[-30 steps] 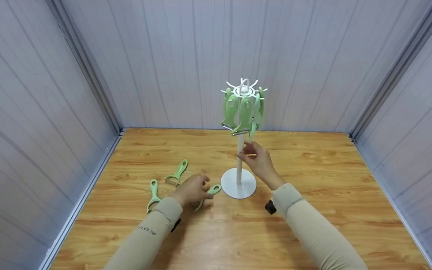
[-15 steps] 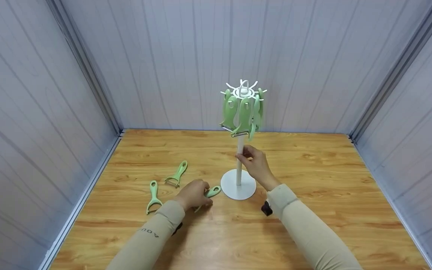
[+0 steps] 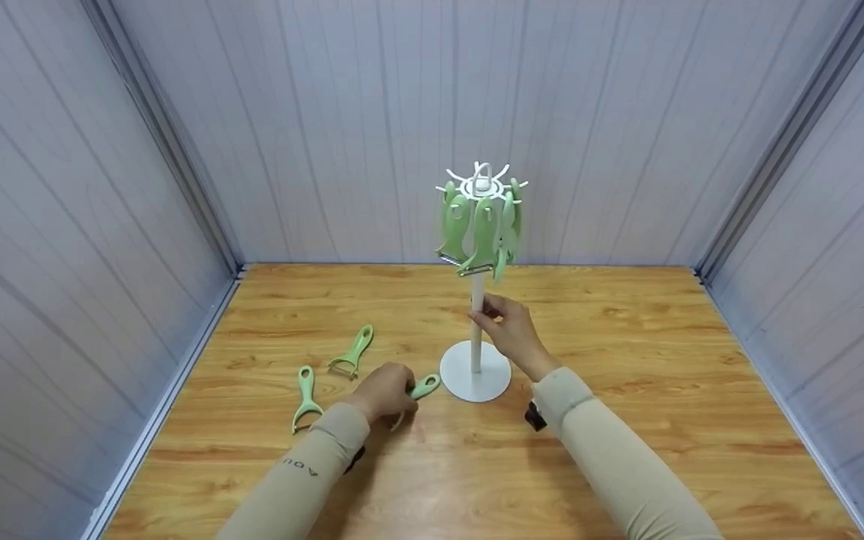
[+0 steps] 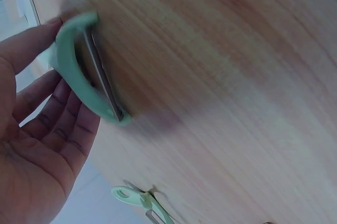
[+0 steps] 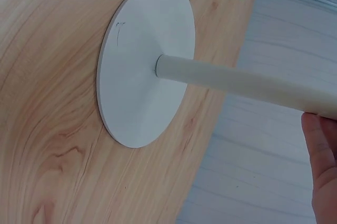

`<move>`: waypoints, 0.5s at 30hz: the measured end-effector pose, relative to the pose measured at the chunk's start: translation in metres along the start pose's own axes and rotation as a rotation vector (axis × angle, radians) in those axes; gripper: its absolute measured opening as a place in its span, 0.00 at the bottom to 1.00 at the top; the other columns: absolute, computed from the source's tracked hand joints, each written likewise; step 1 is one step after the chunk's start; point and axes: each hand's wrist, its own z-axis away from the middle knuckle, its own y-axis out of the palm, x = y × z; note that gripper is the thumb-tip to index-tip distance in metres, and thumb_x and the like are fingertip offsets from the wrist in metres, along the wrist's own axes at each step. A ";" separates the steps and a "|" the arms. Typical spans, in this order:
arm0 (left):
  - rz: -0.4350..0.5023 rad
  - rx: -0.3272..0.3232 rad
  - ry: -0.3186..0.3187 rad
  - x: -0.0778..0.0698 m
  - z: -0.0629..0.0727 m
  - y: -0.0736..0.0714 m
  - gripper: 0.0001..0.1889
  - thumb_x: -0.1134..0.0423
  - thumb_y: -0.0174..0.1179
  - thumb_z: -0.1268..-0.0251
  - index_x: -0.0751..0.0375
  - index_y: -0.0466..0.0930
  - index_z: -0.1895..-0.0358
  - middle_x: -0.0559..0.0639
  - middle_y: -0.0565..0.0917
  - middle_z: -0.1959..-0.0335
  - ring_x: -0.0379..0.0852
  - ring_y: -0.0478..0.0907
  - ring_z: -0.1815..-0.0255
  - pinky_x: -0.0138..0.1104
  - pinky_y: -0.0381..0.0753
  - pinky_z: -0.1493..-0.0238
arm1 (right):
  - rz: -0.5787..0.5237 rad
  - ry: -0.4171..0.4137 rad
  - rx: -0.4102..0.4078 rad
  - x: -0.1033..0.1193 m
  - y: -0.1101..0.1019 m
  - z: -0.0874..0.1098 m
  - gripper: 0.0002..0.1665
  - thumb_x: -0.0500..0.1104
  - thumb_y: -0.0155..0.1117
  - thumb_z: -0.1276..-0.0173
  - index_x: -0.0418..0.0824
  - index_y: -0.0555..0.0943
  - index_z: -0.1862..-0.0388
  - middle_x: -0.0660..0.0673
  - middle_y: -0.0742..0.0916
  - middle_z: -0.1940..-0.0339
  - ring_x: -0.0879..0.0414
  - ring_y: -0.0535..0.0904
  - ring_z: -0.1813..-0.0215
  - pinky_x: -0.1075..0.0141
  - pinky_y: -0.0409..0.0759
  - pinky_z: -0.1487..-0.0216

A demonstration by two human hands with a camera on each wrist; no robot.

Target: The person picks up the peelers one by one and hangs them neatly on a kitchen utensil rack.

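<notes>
Judging by layout, work's approx. past halfway: about 5 pale-green plastic peelers w/ metal blades (image 3: 485, 236) hang from the tall white stand w/ a ring of hooks (image 3: 475, 345); exact no. unclear, they overlap. Some rear hooks seem to carry none. Three peelers aren't up: a pale-green Y-shaped peeler w/ metal blade (image 4: 71, 61) is pinched in the L hand (image 3: 387, 390), thumb vs. fingers at its head end; two loose green Y-shaped peelers (image 3: 307, 390) (image 3: 359, 349) lie farther L.

R hand (image 3: 513, 334) grips the stand's pole midway, thumb & fingertips round it.

Held peeler's ring end sits just beside the edge of the round white base (image 3: 454, 371), so clearance there's tight; can't tell if it's off the wood. More room R of stand & in front, on the brown wood-grain tabletop (image 3: 664, 360). Table's back edge meets the pale panel wall (image 3: 327, 150), well behind base.
</notes>
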 end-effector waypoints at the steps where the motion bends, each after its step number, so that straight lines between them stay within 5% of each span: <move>1: -0.006 -0.006 0.003 0.000 0.000 0.000 0.05 0.71 0.76 0.38 0.63 0.87 0.69 0.47 0.83 0.77 0.40 0.74 0.79 0.34 0.73 0.73 | 0.000 -0.002 -0.001 0.000 0.000 0.000 0.07 0.38 0.72 0.23 0.33 0.89 0.54 0.41 0.92 0.64 0.57 0.85 0.61 0.68 0.83 0.54; 10: 0.011 -0.003 -0.006 0.002 -0.001 -0.001 0.08 0.75 0.66 0.33 0.61 0.87 0.70 0.47 0.80 0.84 0.41 0.73 0.86 0.33 0.71 0.81 | -0.016 -0.010 -0.011 -0.002 0.001 -0.002 0.06 0.34 0.72 0.24 0.32 0.89 0.54 0.38 0.91 0.64 0.50 0.87 0.60 0.68 0.83 0.54; 15: -0.029 -0.065 0.041 0.005 -0.001 -0.004 0.06 0.75 0.65 0.34 0.64 0.89 0.67 0.49 0.84 0.78 0.40 0.72 0.82 0.35 0.73 0.75 | -0.057 0.003 -0.020 -0.004 0.002 0.000 0.06 0.33 0.72 0.25 0.31 0.89 0.53 0.37 0.92 0.63 0.49 0.87 0.59 0.71 0.82 0.56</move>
